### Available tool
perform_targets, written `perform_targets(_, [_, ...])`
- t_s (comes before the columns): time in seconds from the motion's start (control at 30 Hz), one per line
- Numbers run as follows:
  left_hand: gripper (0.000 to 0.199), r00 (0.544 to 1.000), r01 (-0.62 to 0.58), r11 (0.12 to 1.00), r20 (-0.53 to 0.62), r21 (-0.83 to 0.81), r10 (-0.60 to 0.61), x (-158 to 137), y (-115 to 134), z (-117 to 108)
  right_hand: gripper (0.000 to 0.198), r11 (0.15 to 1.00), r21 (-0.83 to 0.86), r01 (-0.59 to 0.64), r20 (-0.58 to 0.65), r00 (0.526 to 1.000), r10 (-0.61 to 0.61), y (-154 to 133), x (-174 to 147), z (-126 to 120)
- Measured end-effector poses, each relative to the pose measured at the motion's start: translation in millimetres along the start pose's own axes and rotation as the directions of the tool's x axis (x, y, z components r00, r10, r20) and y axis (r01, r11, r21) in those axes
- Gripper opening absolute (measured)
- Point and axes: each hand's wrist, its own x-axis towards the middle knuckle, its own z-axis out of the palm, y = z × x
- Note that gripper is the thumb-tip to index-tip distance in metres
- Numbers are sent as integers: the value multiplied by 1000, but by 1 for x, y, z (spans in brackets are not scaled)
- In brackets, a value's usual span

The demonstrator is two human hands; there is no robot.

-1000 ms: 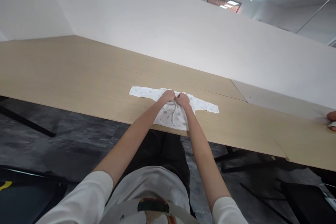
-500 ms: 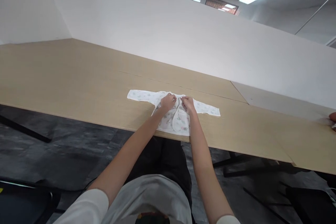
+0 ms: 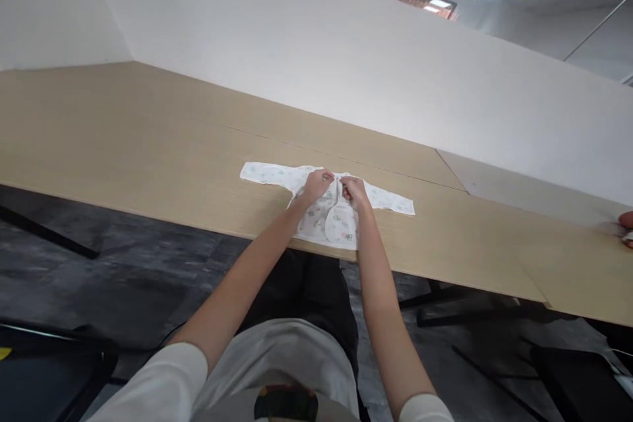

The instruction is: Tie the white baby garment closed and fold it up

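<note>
A small white baby shirt (image 3: pixel 311 224) with a scattered coloured print lies spread on the table, its sleeves stretched out to both sides and its hem near the front edge. At the neckline, my left hand (image 3: pixel 319 184) pinches the cloth left of the front opening. My right hand (image 3: pixel 354 190) has its fingers closed on the opposite edge of that opening, very near the left fingertips. The rounded front flap hangs down between the two hands. Whatever small fastening may be under the fingertips is hidden.
The wooden table (image 3: pixel 173 145) runs across the view, with a white partition (image 3: pixel 297 46) along its back. At the far right edge a bit of another person's hand (image 3: pixel 626 219) shows. Black chairs (image 3: pixel 573 376) stand below on both sides.
Both hands stay at the neckline, and the left fingertips have come slightly closer to the right ones. The view has tilted a little; the shirt lies as before.
</note>
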Motion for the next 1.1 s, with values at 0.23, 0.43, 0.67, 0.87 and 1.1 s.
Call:
perform_targets(0.23, [19, 1000, -6, 1000, 3, 8, 6, -1, 1, 0, 18, 997, -78, 27, 13, 1000, -26, 2, -3, 2])
perform_targets(0.43, [22, 1000, 7, 1000, 22, -4, -7, -2, 3, -1, 9, 993, -99, 57, 14, 998, -56, 2, -4, 3])
perform_targets(0.67, [22, 1000, 0, 1000, 7, -22, 0, -1, 2, 0, 8, 984, -153, 91, 16, 996, -90, 1, -5, 7])
perform_targets(0.87, [23, 999, -29, 999, 21, -22, 29, 0, -2, 2, 12, 979, -162, 125, 17, 992, -124, 4, -6, 8])
perform_targets(1.1, [18, 1000, -17, 999, 16, -35, 18, 2, -4, 3, 2, 982, -153, 107, -5, 994, -109, 7, -2, 9])
